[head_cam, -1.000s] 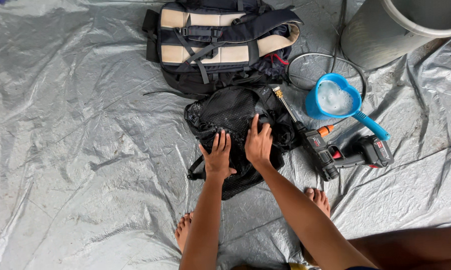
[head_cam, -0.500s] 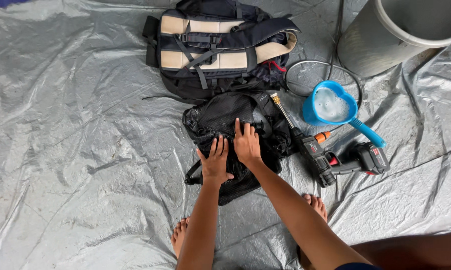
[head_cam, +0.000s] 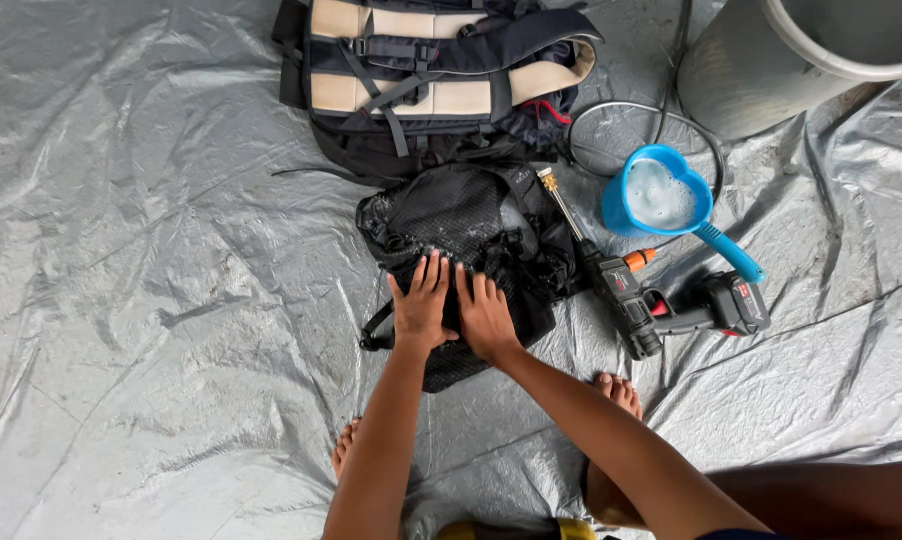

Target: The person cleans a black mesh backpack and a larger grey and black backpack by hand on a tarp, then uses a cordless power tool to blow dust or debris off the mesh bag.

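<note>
Both hands, left hand point(head_cam: 421, 305) and right hand point(head_cam: 486, 315), press flat with fingers spread on the black mesh bag point(head_cam: 466, 250). Right of the bag, a blue scoop point(head_cam: 661, 200) holds soapy water; beyond it, a grey bucket point(head_cam: 761, 70), contents unseen.

Backpack point(head_cam: 431, 80), blue scoop point(head_cam: 661, 200), spray gun point(head_cam: 661, 300), grey tub point(head_cam: 771, 60)

right hand point(head_cam: 486, 315) drawn back beside left hand point(head_cam: 421, 305), both flat on black mesh bag point(head_cam: 461, 230)
</note>
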